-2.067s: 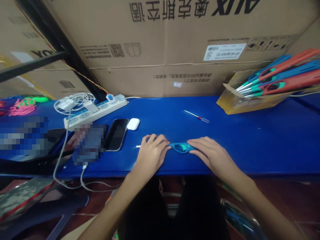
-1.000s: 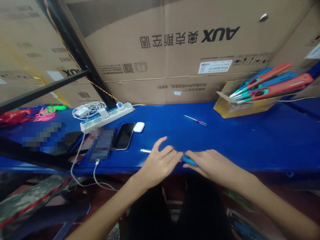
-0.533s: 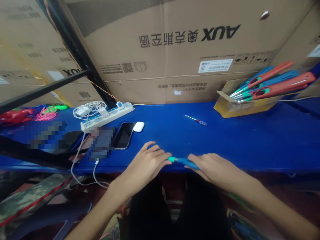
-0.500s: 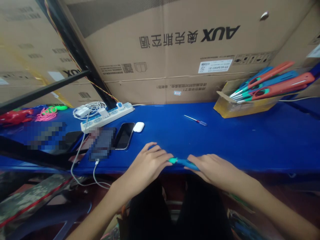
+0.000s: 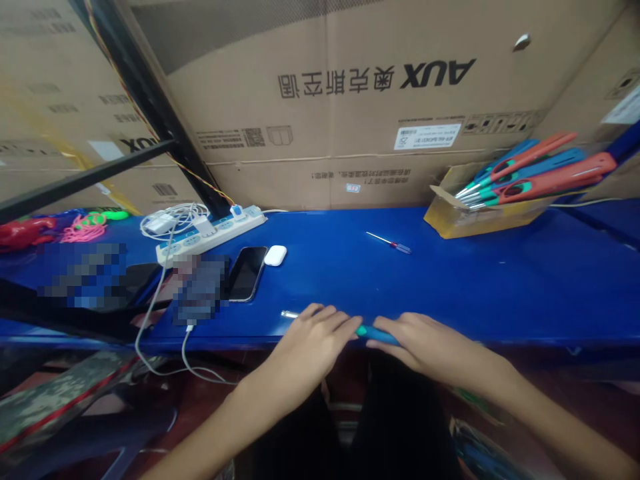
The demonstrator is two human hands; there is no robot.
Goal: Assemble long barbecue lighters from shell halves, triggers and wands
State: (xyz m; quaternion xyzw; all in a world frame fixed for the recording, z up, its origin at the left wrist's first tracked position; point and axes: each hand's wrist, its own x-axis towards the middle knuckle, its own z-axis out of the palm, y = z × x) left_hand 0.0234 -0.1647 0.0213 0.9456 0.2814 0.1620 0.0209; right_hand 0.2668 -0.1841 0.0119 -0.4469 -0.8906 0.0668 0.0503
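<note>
Between my hands, at the front edge of the blue table, is a blue long-nosed lighter (image 5: 383, 335) with a green part near its middle. My left hand (image 5: 320, 335) is closed round the nose side, and the silver tip sticks out past its left. The blue handle sits in my right hand (image 5: 423, 339), whose fingers are wrapped round it and hide its rear end. Beyond my hands lies a small screwdriver (image 5: 400, 248) with a clear purplish handle. Several similar lighters (image 5: 555, 175), blue and orange-red, stand slanted in a small open carton (image 5: 493, 223) at the right.
On the left of the blue table (image 5: 320, 267) are a phone (image 5: 247, 273), a white earbud case (image 5: 275, 255), a blurred-out device with a cable, and a white power strip (image 5: 213, 237). Large cardboard boxes (image 5: 320, 120) stand behind. A black metal frame (image 5: 165, 127) rises at the left.
My left hand has shifted right along the lighter, closer to my right hand. The silver tip now shows on its left side. The whole view has shifted slightly.
</note>
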